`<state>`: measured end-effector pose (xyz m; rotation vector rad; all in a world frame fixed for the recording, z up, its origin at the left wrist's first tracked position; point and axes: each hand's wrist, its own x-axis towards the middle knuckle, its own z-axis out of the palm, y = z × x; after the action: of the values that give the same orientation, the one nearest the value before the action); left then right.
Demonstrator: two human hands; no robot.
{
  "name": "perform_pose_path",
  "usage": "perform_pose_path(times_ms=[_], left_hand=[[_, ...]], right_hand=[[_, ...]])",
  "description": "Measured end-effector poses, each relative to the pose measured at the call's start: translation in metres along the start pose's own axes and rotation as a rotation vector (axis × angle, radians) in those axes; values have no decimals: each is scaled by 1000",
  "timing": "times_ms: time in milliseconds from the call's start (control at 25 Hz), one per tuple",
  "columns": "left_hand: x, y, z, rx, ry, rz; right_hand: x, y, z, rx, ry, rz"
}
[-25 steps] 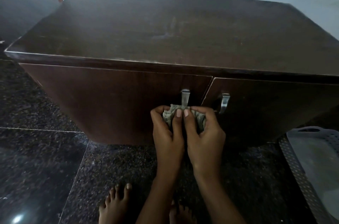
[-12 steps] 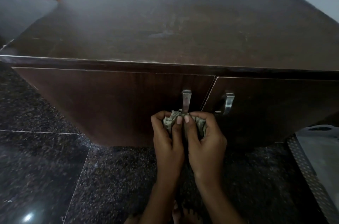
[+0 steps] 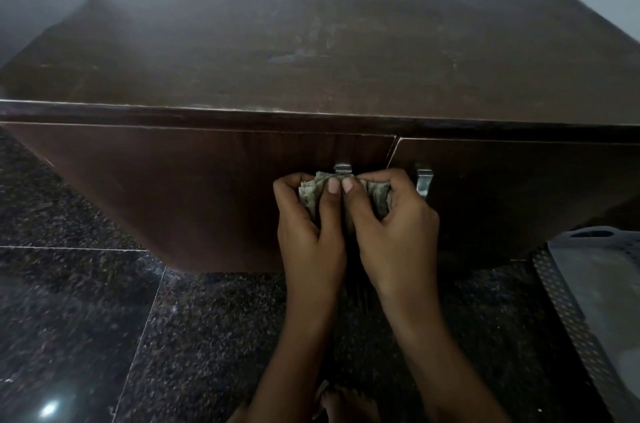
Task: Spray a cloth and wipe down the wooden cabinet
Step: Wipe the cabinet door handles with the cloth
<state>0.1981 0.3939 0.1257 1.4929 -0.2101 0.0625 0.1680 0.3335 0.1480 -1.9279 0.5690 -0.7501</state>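
Left hand (image 3: 311, 235) and right hand (image 3: 391, 228) side by side, both pinching the bunched cloth (image 3: 313, 194) against the cabinet (image 3: 207, 187) door, just below its handle (image 3: 343, 169). Perforated basket (image 3: 568, 311) right of hands; contents unclear.

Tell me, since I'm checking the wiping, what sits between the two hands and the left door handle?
The bunched cloth: the head view shows both hands, left and right, pressing it around the left door handle.
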Motion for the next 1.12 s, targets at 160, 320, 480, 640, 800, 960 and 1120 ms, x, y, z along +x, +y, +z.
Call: perform_pose_path(times_ms=[160, 320, 480, 640, 800, 960, 1120], left_hand=[[-6, -7, -2, 5, 11, 40], [-14, -22, -5, -20, 7, 25], [-18, -35, -3, -31, 8, 6], [-15, -47, -3, -1, 7, -15], [-11, -47, -5, 61, 11, -42], [-19, -37, -4, 38, 21, -19], [-14, -17, -3, 16, 32, 57]], right_hand=[[-10, 6, 3, 26, -4, -24], [-21, 22, 10, -5, 19, -83], [-25, 37, 16, -10, 7, -98], [-23, 51, 22, -23, -7, -60], [-20, 48, 22, -31, -44, 8], [-24, 38, 15, -23, -21, -18], [-18, 17, 7, -12, 3, -77]])
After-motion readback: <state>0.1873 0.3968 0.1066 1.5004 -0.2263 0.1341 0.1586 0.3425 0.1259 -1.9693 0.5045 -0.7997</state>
